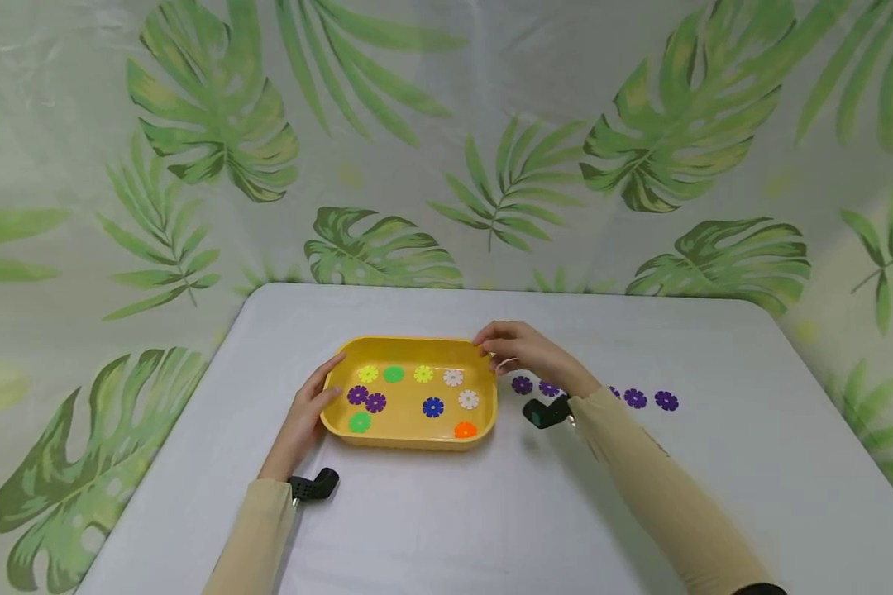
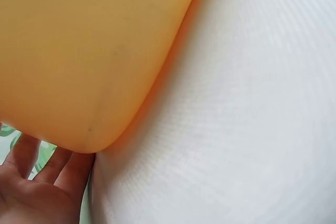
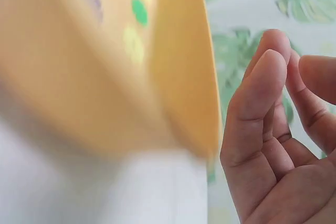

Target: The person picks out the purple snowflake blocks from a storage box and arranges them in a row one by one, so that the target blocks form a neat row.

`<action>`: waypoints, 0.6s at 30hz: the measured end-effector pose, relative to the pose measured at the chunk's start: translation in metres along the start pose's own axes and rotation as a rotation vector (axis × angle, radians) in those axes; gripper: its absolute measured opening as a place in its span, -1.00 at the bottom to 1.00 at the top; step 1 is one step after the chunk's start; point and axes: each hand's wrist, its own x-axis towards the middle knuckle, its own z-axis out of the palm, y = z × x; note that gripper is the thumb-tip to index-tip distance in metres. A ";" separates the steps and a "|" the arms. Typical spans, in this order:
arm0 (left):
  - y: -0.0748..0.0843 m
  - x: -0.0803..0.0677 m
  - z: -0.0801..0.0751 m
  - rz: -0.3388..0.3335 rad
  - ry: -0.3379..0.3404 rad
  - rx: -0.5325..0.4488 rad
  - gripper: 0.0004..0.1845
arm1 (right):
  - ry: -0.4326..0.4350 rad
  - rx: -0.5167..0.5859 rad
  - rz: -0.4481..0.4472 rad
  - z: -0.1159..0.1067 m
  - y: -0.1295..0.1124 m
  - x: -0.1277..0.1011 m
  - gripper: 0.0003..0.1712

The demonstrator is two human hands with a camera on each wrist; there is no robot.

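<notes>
In the head view, a yellow tray (image 1: 409, 345) stands in the middle of the frame on the white tabletop (image 1: 446, 512). Its long axis runs from left to right across the picture and its open side faces up. Inside it lie ten flower-shaped discs: purple ones (image 1: 366, 399) at the left, green (image 1: 393, 374), yellow (image 1: 423, 373), white (image 1: 468, 399), blue (image 1: 433, 406) and orange (image 1: 465, 430). To the right of the tray, a row of purple discs (image 1: 651, 400) lies on the tabletop; part of the row is hidden behind the right forearm. I judge that the work is in its middle: some purple discs are out, two purple ones are in the tray yet, and the other colours are all inside.

The left hand (image 1: 308, 406) rests against the left short wall of the tray, its grip relaxed and the fingers nearly straight. The right hand (image 1: 517, 349) is at the upper right corner of the tray, with the fingertips on the rim or just above it; I cannot tell if it pinches something.

In the left wrist view, the tray wall (image 2: 79, 61) fills the upper left, and the palm (image 2: 31, 192) lies just beside its corner, fingers spread.

In the right wrist view, the tray (image 3: 178, 77) is blurred at the left. The fingers (image 3: 257, 108) at the right are loosely bent and hold nothing visible.
</notes>
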 end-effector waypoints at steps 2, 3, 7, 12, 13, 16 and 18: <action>0.000 0.001 0.000 0.005 -0.002 0.003 -0.46 | -0.047 0.017 -0.006 0.022 -0.008 0.016 -0.64; 0.000 0.001 0.000 0.007 -0.002 0.003 -0.46 | -0.071 0.028 -0.008 0.033 -0.011 0.023 -0.66; 0.000 0.001 0.000 0.007 -0.001 0.008 -0.46 | -0.162 0.053 -0.010 0.070 -0.018 0.045 -0.67; 0.001 0.001 0.001 0.010 -0.006 0.000 -0.46 | -0.205 0.022 0.066 0.104 -0.020 0.067 -0.65; 0.001 0.001 0.001 0.010 -0.006 0.000 -0.46 | -0.208 0.008 0.085 0.109 -0.020 0.071 -0.65; 0.000 0.001 0.001 0.016 -0.011 0.003 -0.45 | -0.226 -0.038 0.125 0.120 -0.020 0.079 -0.67; 0.000 0.001 0.000 0.018 -0.015 0.002 -0.45 | -0.252 -0.052 0.141 0.124 -0.020 0.082 -0.68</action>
